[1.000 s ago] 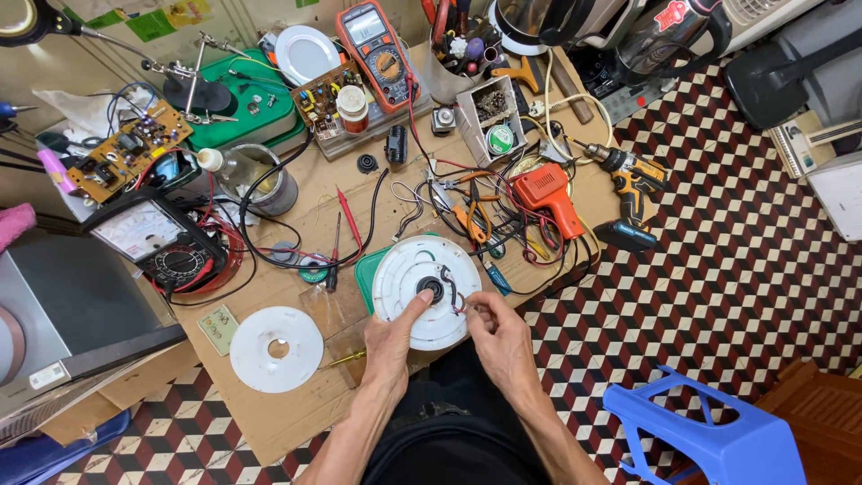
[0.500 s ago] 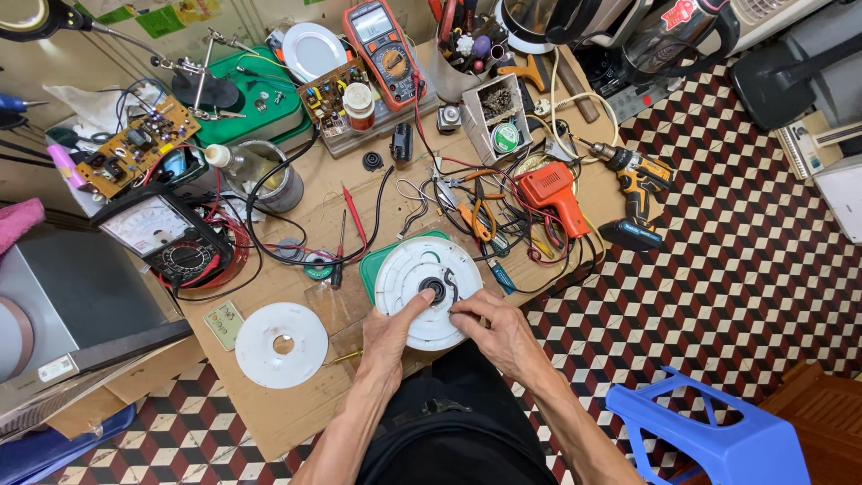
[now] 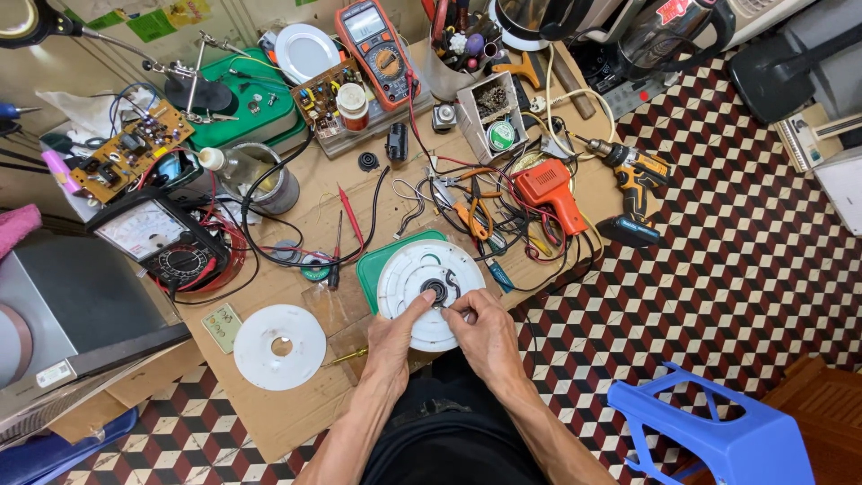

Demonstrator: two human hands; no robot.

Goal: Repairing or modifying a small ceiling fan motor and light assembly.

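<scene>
A round white plastic base (image 3: 422,269) with a dark ring part at its centre lies on a green lid (image 3: 375,262) at the near edge of the cardboard-covered bench. My left hand (image 3: 400,328) rests on the disc's lower left, index finger reaching to the dark centre. My right hand (image 3: 480,321) sits at the lower right, fingers pinching a small part right beside the centre. Whether the right fingers hold a tool is too small to tell. A second white disc with a centre hole (image 3: 279,346) lies to the left, apart from both hands.
Red and black probe leads (image 3: 346,224), an analog meter (image 3: 157,233), circuit boards (image 3: 130,148), an orange multimeter (image 3: 375,40), pliers (image 3: 471,211), a red soldering gun (image 3: 549,190) and a cordless drill (image 3: 633,184) crowd the bench. A blue plastic stool (image 3: 709,431) stands at lower right on checkered floor.
The view has shifted slightly. My left index finger has moved onto the dark centre, and my right hand has closed in beside it.
</scene>
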